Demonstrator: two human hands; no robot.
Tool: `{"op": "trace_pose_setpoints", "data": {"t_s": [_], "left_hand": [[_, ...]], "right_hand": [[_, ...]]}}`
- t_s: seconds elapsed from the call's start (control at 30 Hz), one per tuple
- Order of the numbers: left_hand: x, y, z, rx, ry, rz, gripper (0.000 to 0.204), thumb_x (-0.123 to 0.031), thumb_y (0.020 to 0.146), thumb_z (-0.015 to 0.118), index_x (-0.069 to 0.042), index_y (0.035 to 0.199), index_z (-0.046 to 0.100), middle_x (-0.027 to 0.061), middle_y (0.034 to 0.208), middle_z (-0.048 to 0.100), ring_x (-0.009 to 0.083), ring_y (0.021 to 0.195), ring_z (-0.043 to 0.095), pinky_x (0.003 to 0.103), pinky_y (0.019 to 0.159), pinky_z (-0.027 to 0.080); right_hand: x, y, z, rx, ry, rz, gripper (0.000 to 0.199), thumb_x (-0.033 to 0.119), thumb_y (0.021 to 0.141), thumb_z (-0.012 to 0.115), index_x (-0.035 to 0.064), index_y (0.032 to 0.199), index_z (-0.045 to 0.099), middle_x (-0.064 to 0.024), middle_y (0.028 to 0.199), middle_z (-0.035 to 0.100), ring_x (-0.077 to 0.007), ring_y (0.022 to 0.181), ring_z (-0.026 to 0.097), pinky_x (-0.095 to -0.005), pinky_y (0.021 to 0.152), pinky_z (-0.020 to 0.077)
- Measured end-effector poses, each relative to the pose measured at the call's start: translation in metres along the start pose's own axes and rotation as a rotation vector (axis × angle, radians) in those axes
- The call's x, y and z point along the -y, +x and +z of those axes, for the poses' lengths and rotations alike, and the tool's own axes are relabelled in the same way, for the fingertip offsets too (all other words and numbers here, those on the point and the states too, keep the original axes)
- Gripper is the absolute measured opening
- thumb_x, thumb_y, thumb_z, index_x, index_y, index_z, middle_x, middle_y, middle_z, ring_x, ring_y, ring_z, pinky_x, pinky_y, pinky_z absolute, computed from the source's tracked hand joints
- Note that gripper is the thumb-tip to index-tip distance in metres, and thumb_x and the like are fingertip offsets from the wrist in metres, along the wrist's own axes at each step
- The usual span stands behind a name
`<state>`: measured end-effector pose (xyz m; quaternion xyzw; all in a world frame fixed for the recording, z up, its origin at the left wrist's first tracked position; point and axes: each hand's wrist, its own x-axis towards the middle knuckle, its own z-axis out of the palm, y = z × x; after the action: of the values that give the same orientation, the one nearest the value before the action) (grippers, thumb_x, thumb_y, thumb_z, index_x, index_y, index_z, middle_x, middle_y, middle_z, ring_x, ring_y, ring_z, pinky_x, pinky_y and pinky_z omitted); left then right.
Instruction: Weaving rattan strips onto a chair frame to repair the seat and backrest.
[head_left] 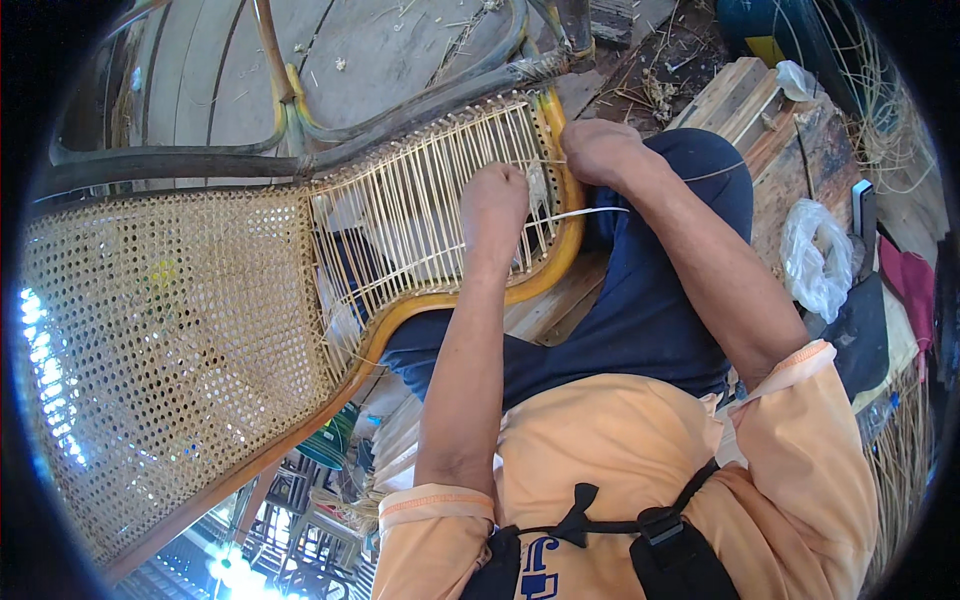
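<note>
A curved wooden chair frame (572, 215) lies across my lap. Closely woven cane mesh (170, 300) fills its left part, while parallel cane strands (400, 205) span the section before me. My left hand (493, 210) is closed over these strands, fingertips hidden beneath the fist. At the frame's right edge, my right hand (603, 153) is closed in a pinch on a thin cane strand (545, 161), which stretches between both hands and trails off over my knee. A paler loose strand end (600, 210) sticks out past the rim below my right hand.
Dark curved chair legs and rails (180, 165) rise along the far side. To my right are wooden planks (740, 95), a clear plastic bag (815, 258) and a dark bucket-like container (790, 40) with loose cane. A green container (328, 440) stands below the frame.
</note>
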<state>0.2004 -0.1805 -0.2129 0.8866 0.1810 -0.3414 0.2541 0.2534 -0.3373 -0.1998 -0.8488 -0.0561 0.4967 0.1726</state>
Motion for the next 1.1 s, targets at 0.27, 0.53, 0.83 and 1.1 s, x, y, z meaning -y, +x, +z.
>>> {"op": "trace_pose_setpoints", "data": {"t_s": [0.27,0.53,0.83,1.1], "left_hand": [[-0.004,-0.002,-0.008,-0.100,0.224,0.063,0.020,-0.019,0.079,0.055,-0.002,0.079,0.064,0.0207,0.079,0.064,0.0355,0.076,0.063,0.043,0.070,0.050],[-0.001,0.001,-0.005,-0.104,0.209,0.006,0.021,-0.020,0.079,0.053,-0.003,0.081,0.066,0.0195,0.079,0.064,0.0352,0.075,0.063,0.042,0.070,0.050],[0.011,0.012,-0.016,0.077,-0.102,-0.106,0.022,-0.020,0.077,0.052,-0.004,0.077,0.067,0.0177,0.073,0.064,0.0316,0.073,0.064,0.040,0.068,0.050],[0.016,0.000,-0.017,-0.104,0.168,0.082,0.020,-0.018,0.079,0.052,-0.006,0.077,0.067,0.0182,0.076,0.064,0.0339,0.073,0.063,0.043,0.068,0.050]], "right_hand": [[0.001,-0.004,-0.003,0.000,-0.006,-0.016,0.027,0.010,0.079,0.051,0.0014,0.101,0.064,-0.0175,0.104,0.063,-0.0298,0.098,0.062,-0.0387,0.079,0.0493],[0.000,-0.002,0.001,-0.078,-0.010,0.000,0.024,0.008,0.071,0.054,0.0016,0.092,0.065,-0.0184,0.094,0.064,-0.0321,0.092,0.062,-0.0415,0.073,0.0500],[-0.001,0.005,0.006,-0.104,-0.002,-0.039,0.022,0.011,0.077,0.051,0.0009,0.091,0.064,-0.0185,0.096,0.064,-0.0321,0.092,0.062,-0.0408,0.075,0.0497],[-0.002,0.005,-0.002,-0.055,-0.017,-0.118,0.022,0.013,0.079,0.052,0.0018,0.093,0.064,-0.0187,0.098,0.063,-0.0315,0.094,0.062,-0.0405,0.077,0.0486]]}}
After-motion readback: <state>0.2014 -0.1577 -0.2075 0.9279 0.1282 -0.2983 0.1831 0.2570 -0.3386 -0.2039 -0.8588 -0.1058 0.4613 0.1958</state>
